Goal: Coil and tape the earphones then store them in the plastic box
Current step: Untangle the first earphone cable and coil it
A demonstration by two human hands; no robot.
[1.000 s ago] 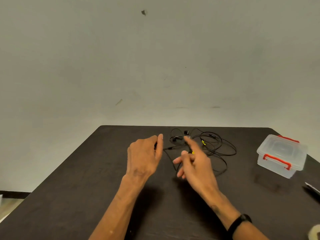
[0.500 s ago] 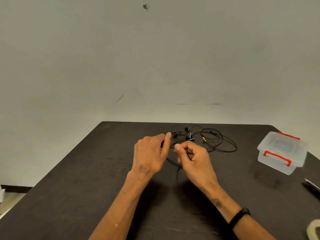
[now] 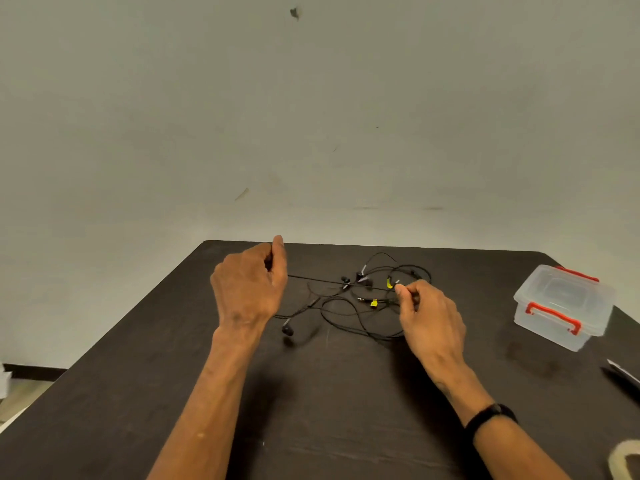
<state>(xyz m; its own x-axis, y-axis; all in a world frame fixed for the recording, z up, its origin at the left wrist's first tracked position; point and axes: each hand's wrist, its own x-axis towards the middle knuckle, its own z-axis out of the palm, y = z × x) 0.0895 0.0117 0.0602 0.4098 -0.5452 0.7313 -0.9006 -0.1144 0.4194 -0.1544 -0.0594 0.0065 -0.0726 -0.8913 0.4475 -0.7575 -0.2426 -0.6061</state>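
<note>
**Black cables stretched out, coiling not yet begun**

Black earphones (image 3: 360, 299) are seen lying in a loose tangle at the far middle of the desk (image 3: 311, 410). One cable run is pulled taut between the left hand (image 3: 251, 285) and the right hand (image 3: 429, 317), each pinched shut on it. No coil has been formed, no tape applied, nothing stored; the work is judged to be at the untangling stage.

At least four earbuds and two yellow tags can be counted, so probably two pairs, though this cannot be told for certain. One plastic box (image 3: 562, 306) with red latches stands lidded, well apart at the right. One tape roll (image 3: 623, 464) is partly seen at the lower right corner. A wristband (image 3: 490, 415) is worn on the right wrist.
</note>
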